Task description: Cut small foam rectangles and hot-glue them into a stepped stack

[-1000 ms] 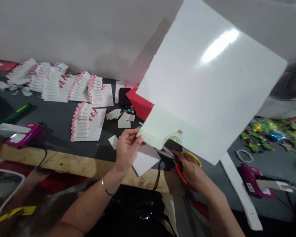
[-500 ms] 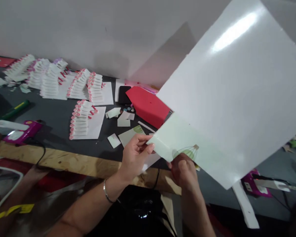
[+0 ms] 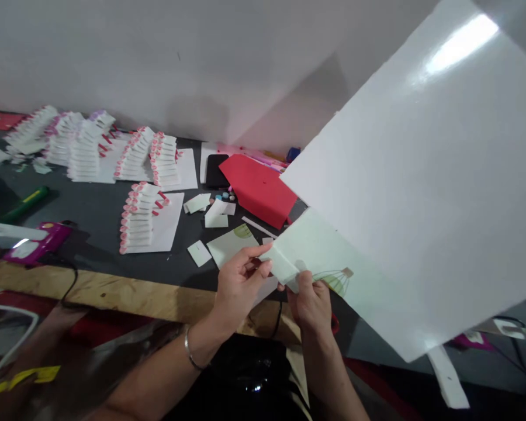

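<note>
A large glossy white sheet (image 3: 412, 193) with a pale green section and a balloon print (image 3: 338, 282) slants up to the right. My left hand (image 3: 241, 280), with a bangle on its wrist, pinches the sheet's left corner between thumb and fingertips. Close by on the lower edge, my right hand (image 3: 311, 298) grips the sheet with its thumb on top. A narrow flap (image 3: 284, 268) of pale green paper lies between the two hands. A red rounded piece (image 3: 334, 323), perhaps a handle, shows beside my right hand; the rest of it is hidden.
Fanned rows of white pieces with pink ends (image 3: 137, 219) lie on white cards. A red folded paper (image 3: 263, 190), a black phone-like object (image 3: 216, 171) and small paper cut-offs (image 3: 199, 253) are on the dark table. Purple power strips (image 3: 39, 242) and a person's arm (image 3: 44, 345) are at left.
My right hand has moved left and turned, its thumb now on the sheet near my left hand. The balloon print's lower part is uncovered. The sheet's upper part has swung slightly right.
</note>
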